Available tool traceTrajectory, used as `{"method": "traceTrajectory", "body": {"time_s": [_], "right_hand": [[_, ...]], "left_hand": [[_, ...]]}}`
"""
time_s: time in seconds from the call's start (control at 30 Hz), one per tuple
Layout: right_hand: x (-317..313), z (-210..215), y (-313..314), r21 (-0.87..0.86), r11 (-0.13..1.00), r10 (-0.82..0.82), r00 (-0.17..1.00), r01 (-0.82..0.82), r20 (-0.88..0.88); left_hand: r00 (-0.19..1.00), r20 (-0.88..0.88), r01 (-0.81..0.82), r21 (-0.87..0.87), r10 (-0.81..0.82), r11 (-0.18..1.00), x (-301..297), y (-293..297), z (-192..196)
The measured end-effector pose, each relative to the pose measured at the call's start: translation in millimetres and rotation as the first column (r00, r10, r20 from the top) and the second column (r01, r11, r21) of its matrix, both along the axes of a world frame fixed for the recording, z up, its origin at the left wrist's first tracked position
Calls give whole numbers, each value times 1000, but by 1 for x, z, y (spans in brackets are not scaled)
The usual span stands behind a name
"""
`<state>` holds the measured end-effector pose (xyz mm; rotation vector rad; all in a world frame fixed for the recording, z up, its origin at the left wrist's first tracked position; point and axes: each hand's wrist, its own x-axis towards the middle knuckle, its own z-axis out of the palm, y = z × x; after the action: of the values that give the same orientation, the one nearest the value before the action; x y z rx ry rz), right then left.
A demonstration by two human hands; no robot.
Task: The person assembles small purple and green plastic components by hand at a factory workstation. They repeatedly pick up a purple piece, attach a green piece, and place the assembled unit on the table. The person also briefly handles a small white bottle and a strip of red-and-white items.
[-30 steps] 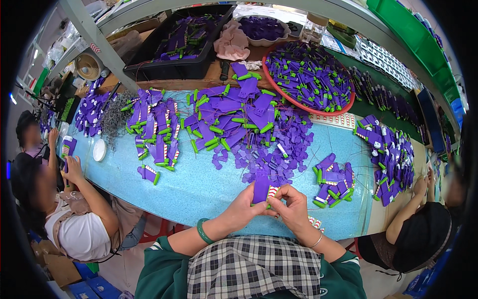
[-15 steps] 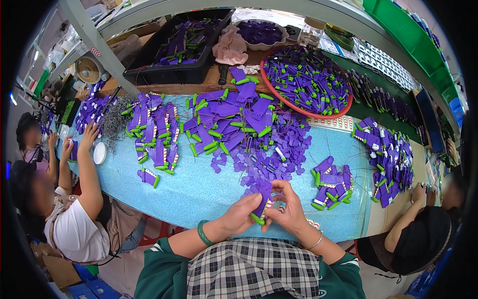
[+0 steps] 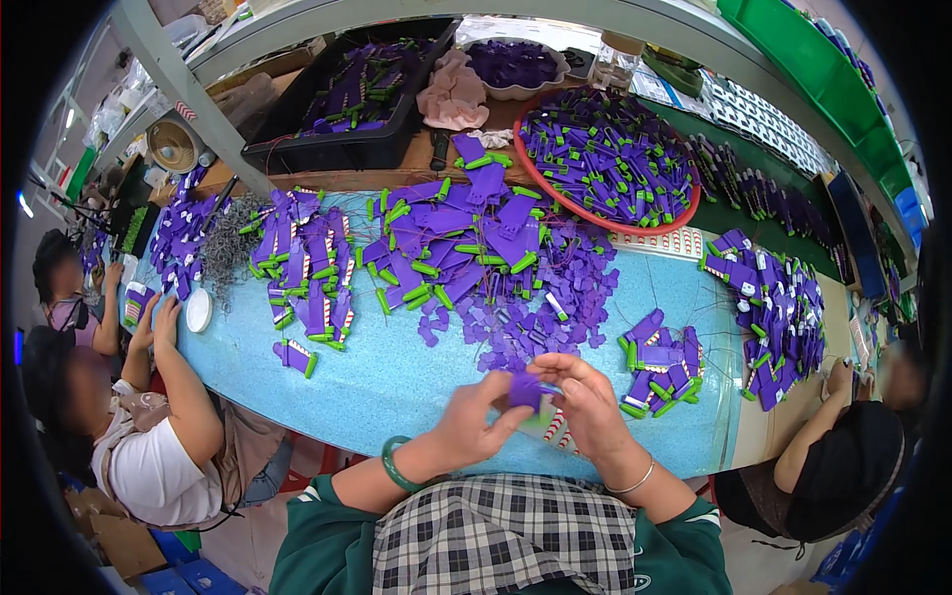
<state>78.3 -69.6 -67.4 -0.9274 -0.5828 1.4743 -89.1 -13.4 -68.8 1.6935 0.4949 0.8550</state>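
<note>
My left hand (image 3: 471,424) pinches a small purple plastic part (image 3: 526,391) between thumb and fingers, above the table's near edge. From the other side my right hand (image 3: 587,405) closes its fingertips on the part's right end. Motion blurs the part, and my fingers cover some of it. Below my hands lies a sheet of red-and-white striped stickers (image 3: 558,432), partly hidden by the right hand. Just beyond are loose flat purple pieces (image 3: 545,332). Right of my right hand sits a small pile of purple parts with green ends and striped stickers (image 3: 662,365).
Purple-and-green parts (image 3: 461,233) heap mid-table, with a stickered group (image 3: 312,263) to their left. A red basket (image 3: 526,149) and black tray (image 3: 327,154) stand behind. Co-workers sit left (image 3: 159,451) and right (image 3: 808,471). A metal shelf frame (image 3: 188,99) crosses overhead.
The part between my hands has been turned, and its green edge and stripes no longer show clearly. More of the sticker sheet is visible. The left co-worker's hands have come down closer together.
</note>
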Motion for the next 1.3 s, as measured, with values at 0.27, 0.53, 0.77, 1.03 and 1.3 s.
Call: {"method": "traceTrajectory", "body": {"time_s": [0.27,0.53,0.77,1.03,1.3], "right_hand": [[8,-1,3,-99,978,173,981,-182,-92],[8,3,4,-181,951,261,965,-252,25],[0,5,-19,-287,900,343,939,-329,-4],[35,-15,-29,90,979,130,906,-180,403],[43,-46,-26,56,985,-170,930,161,325]], "left_hand": [[994,40,-78,906,99,415,-6,24,4],[995,83,-52,915,-62,401,-5,16,2],[997,74,-57,919,-28,390,-7,13,2],[989,-57,-102,394,135,914,7,14,-16],[935,-354,111,389,37,914,50,56,-20]]}}
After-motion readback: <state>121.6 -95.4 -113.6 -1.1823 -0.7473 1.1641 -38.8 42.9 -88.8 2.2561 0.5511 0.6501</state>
